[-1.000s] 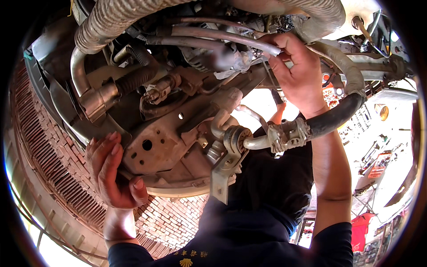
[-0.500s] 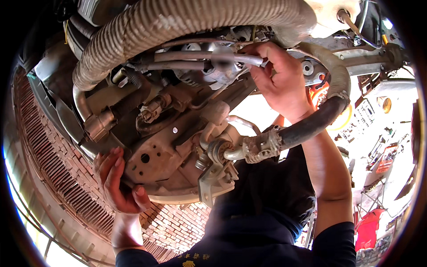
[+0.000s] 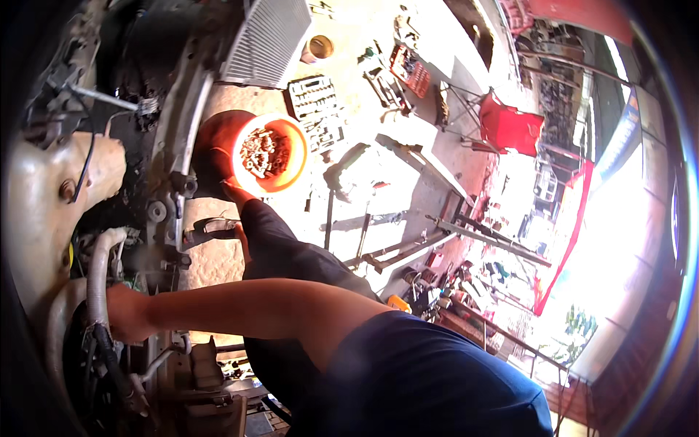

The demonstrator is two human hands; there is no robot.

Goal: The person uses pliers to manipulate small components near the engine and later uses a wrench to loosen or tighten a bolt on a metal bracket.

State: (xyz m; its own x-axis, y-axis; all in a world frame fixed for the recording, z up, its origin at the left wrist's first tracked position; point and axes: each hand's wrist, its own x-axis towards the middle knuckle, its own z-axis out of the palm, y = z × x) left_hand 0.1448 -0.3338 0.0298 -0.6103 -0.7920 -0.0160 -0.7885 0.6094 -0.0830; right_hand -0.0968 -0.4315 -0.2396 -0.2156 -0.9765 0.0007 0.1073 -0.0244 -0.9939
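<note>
My bare right arm reaches across to the left into the engine bay. At its end my right hand [image 3: 130, 313] sits beside a ribbed grey hose [image 3: 97, 277] that joins a black hose section [image 3: 108, 353]. The fingers are hidden behind the hose and in shadow, so what they touch or hold does not show. Above the hand, a dirty cream plastic tank [image 3: 44, 171] fills the left side. A metal crossbeam [image 3: 169, 146] of the vehicle runs up beside it. My left hand is out of the picture.
An orange bucket [image 3: 297, 156] of small metal parts stands on the floor near my feet. Past it lie a socket set [image 3: 314, 100], a red tool case [image 3: 410, 71] and a metal frame [image 3: 411, 251]. A finned radiator [image 3: 266, 44] and red folding chair [image 3: 510, 130] stand farther off.
The view has swung far to the right, from the engine bay to the workshop floor. My left hand has left the picture. My right hand's fingers, earlier pinched at a thin hose end, are now hidden.
</note>
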